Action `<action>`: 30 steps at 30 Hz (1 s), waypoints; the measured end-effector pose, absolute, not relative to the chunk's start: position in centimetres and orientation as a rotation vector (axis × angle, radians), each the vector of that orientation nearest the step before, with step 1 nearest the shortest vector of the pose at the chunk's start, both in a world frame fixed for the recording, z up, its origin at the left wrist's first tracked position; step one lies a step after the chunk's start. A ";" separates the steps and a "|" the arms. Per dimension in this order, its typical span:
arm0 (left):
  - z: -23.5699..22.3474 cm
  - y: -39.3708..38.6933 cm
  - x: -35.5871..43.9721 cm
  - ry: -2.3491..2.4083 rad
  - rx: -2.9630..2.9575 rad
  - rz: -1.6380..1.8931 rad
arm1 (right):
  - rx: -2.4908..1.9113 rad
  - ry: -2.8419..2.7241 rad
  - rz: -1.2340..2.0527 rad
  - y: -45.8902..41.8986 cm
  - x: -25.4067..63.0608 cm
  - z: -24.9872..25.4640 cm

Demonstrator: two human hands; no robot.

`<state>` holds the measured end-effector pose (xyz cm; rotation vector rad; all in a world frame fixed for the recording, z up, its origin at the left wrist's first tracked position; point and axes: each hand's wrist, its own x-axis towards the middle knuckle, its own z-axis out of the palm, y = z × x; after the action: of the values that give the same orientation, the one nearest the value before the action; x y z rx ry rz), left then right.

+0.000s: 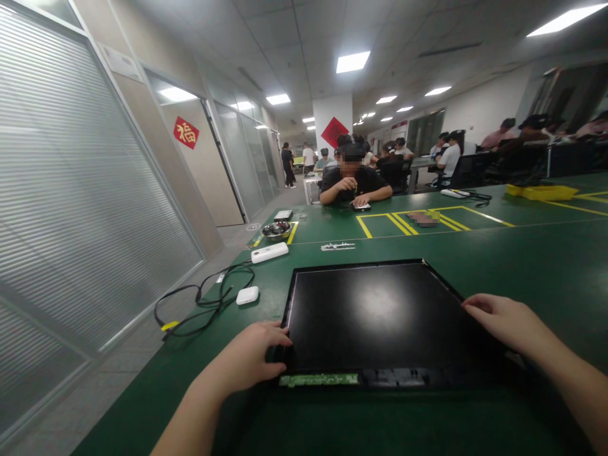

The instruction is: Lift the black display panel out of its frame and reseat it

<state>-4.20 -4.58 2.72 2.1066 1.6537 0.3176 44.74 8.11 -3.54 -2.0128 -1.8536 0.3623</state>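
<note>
Head view: left hand point(251, 358), half open, and right hand point(507, 322), nearly closed, hold opposite side edges of a black screen point(370, 316) on a green table point(532, 253).

We see a black screen panel point(370, 320), which is flat and rectangular, lying face up on the green table point(532, 259). Its glossy surface shows one pale, blurred glow, and a thin dark frame point(356, 265) goes around it. Along its near edge, toward the left, we find a narrow green circuit board point(319, 379), uncovered.
</note>
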 end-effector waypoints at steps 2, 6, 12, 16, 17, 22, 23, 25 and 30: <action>2.8 -4.6 -4.3 1.650 2.122 0.275 | -2.037 -1.878 0.343 8.1 44.8 -3.5; 2.7 -4.6 -4.3 1.639 2.178 0.189 | -2.053 -1.921 0.352 8.1 44.8 -3.3; 2.2 -4.7 -4.3 1.593 2.114 0.282 | -2.110 -1.937 0.351 7.7 44.3 -2.8; 2.5 -4.7 -3.8 1.597 2.163 0.253 | -2.108 -1.915 0.348 7.6 44.1 -2.8; 2.6 -4.7 -3.7 1.594 2.183 0.241 | -2.109 -1.915 0.348 7.6 44.1 -2.8; 3.2 -4.7 -2.9 1.606 2.302 0.127 | -2.087 -1.934 0.316 7.6 44.0 -2.7; 3.3 -4.7 -2.9 1.611 2.314 0.108 | -2.080 -1.934 0.301 7.5 44.0 -2.7; 3.4 -4.7 -3.0 1.599 2.304 0.110 | -2.078 -1.930 0.277 7.5 43.8 -2.7; 3.4 -4.6 -3.8 1.561 2.217 0.228 | -2.081 -1.959 0.253 7.4 43.6 -2.8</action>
<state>-3.76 -4.59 3.36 2.2167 1.5611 0.2278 43.60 7.43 -2.81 -2.0807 -1.9591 0.2532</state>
